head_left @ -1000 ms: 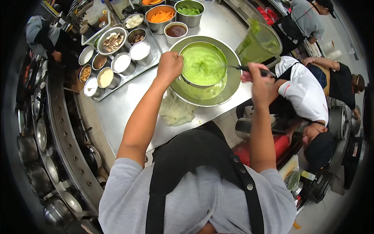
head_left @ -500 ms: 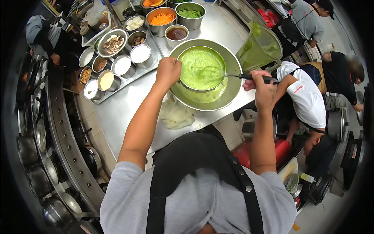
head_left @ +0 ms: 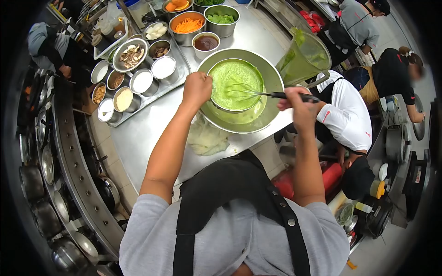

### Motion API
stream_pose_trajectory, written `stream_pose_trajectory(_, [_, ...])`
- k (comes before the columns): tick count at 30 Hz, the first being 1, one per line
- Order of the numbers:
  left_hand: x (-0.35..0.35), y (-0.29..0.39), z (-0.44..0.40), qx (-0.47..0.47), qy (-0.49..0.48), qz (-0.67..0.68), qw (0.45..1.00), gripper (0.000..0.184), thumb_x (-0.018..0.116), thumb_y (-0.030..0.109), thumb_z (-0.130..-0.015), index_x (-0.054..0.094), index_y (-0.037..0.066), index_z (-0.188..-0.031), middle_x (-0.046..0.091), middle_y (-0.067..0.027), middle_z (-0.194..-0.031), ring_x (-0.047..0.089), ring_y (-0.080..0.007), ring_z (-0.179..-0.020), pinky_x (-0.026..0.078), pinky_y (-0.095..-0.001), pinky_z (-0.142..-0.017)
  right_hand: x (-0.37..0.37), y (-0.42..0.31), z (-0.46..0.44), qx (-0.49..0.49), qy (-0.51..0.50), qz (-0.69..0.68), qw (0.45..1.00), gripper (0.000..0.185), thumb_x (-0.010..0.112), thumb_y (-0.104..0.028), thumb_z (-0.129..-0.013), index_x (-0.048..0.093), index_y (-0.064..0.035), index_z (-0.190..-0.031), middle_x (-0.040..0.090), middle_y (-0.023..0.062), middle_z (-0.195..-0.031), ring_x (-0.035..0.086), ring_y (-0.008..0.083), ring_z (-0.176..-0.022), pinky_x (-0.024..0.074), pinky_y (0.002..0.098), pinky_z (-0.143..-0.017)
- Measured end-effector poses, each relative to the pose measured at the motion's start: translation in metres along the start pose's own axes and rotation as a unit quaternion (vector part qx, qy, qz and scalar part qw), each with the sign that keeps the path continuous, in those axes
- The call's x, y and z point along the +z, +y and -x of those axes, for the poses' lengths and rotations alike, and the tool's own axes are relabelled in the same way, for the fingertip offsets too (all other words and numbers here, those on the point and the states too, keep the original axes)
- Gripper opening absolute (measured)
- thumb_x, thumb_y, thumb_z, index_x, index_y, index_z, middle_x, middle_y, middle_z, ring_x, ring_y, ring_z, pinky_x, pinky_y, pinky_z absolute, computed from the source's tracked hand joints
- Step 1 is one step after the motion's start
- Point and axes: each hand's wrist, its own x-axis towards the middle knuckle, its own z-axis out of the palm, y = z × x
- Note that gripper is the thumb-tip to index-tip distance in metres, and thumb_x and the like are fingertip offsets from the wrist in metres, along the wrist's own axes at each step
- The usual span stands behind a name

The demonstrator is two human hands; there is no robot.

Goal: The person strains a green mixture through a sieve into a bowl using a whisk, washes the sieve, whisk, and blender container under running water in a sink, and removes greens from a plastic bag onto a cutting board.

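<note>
My left hand [head_left: 198,87] is closed in a fist at the left rim of a round metal strainer [head_left: 213,95]; whatever handle it grips is hidden in the fist. Bright green sauce [head_left: 230,76] fills the strainer, which sits inside a wide steel bowl [head_left: 271,76] with more green liquid at its bottom. My right hand [head_left: 301,108], slightly blurred, is wrapped round the black handle of a whisk [head_left: 276,94]. The whisk's wires dip into the sauce. A crumpled pale cloth [head_left: 207,137] lies in front of the bowl.
A green-smeared clear blender jug [head_left: 306,57] stands right of the bowl. Behind it are steel tubs of shredded carrot [head_left: 188,25] and green leaves [head_left: 221,18], plus a cup of brown sauce [head_left: 206,43]. A tray [head_left: 152,99] at left holds several ingredient cups. Co-workers [head_left: 347,115] stand at right.
The whisk has moved left, its wires now nearer the middle of the strainer. My right hand has shifted slightly left and down. The co-worker in white has turned and bent differently.
</note>
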Motion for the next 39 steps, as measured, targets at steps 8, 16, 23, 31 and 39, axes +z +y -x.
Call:
stream_pose_trajectory(8, [-0.003,0.0,0.003,0.006,0.001,-0.014,1.0,0.027,0.055,0.014,-0.081,0.057,-0.006,-0.062,0.053,-0.0266,-0.059,0.054,-0.0401,-0.053,0.042,-0.0455,-0.056,0.003,0.005,0.001,0.004,-0.014,-0.004,1.0,0.016,0.063,-0.013,-0.087,0.062,0.0028,-0.084,0.063,0.0121,-0.065,0.063,0.0162,-0.054,0.0531,0.027,-0.05])
stream_pose_trajectory(16, [-0.001,-0.002,0.001,-0.009,-0.007,-0.01,1.0,0.027,0.056,0.013,-0.081,0.057,-0.006,-0.062,0.054,-0.0261,-0.06,0.055,-0.0409,-0.056,0.042,-0.0457,-0.057,0.003,0.001,0.001,0.004,-0.022,-0.004,1.0,0.015,0.063,-0.013,-0.087,0.062,0.0023,-0.086,0.064,0.0117,-0.067,0.063,0.0167,-0.055,0.0537,0.027,-0.052])
stream_pose_trajectory(23, [0.003,0.001,0.0,0.025,0.0,-0.011,1.0,0.028,0.055,0.014,-0.081,0.056,-0.007,-0.062,0.054,-0.0258,-0.06,0.054,-0.0405,-0.056,0.042,-0.0454,-0.057,0.012,0.008,-0.003,-0.034,-0.057,0.023,0.998,0.016,0.063,-0.013,-0.088,0.064,0.0019,-0.089,0.064,0.0096,-0.068,0.063,0.0147,-0.057,0.0525,0.0257,-0.055])
stream_pose_trajectory(31, [0.002,-0.001,0.0,0.015,0.005,0.014,1.0,0.028,0.054,0.013,-0.08,0.056,-0.007,-0.061,0.053,-0.0259,-0.058,0.052,-0.0403,-0.052,0.041,-0.0453,-0.056,0.012,0.007,-0.003,-0.009,-0.061,0.025,0.998,0.018,0.064,-0.015,-0.087,0.064,0.0029,-0.089,0.064,0.0104,-0.067,0.063,0.0154,-0.057,0.053,0.027,-0.054])
stream_pose_trajectory(39, [0.001,0.001,0.0,0.026,0.007,-0.015,1.0,0.029,0.055,0.015,-0.081,0.055,-0.007,-0.061,0.051,-0.0263,-0.057,0.052,-0.0366,-0.05,0.04,-0.0445,-0.055,0.014,0.01,-0.004,-0.02,-0.058,-0.005,0.998,0.018,0.063,-0.015,-0.088,0.064,0.003,-0.088,0.064,0.0118,-0.067,0.063,0.0161,-0.055,0.0528,0.0261,-0.053])
